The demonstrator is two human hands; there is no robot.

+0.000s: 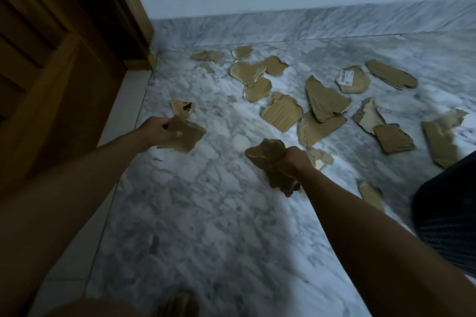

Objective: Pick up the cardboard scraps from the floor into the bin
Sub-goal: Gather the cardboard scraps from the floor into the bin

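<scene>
— Scraps in both hands now. Left hand point(160, 130) pinches one flat scrap point(185, 136), thumb on top, other fingers closed under its near edge. Right hand point(296, 159) makes a tight fist around a crumpled bundle point(270, 162) that sticks out on both sides of the knuckles.

— And the rest?

— Many loose scraps point(282, 110) lie on the marble floor point(206, 213), beyond the fingertips of both hands, toward the wall. One printed scrap point(181, 107) lies just past the left fingers. Dark bin point(448, 213), probably, stands right of the right wrist, cut by the frame.

— So, how to continue well?

— Better to empty first, probably. Right fist looks full; adding more risks dropping pieces. Carry the bundle over the bin, open the fingers there, then pass the flat scrap also.
</scene>
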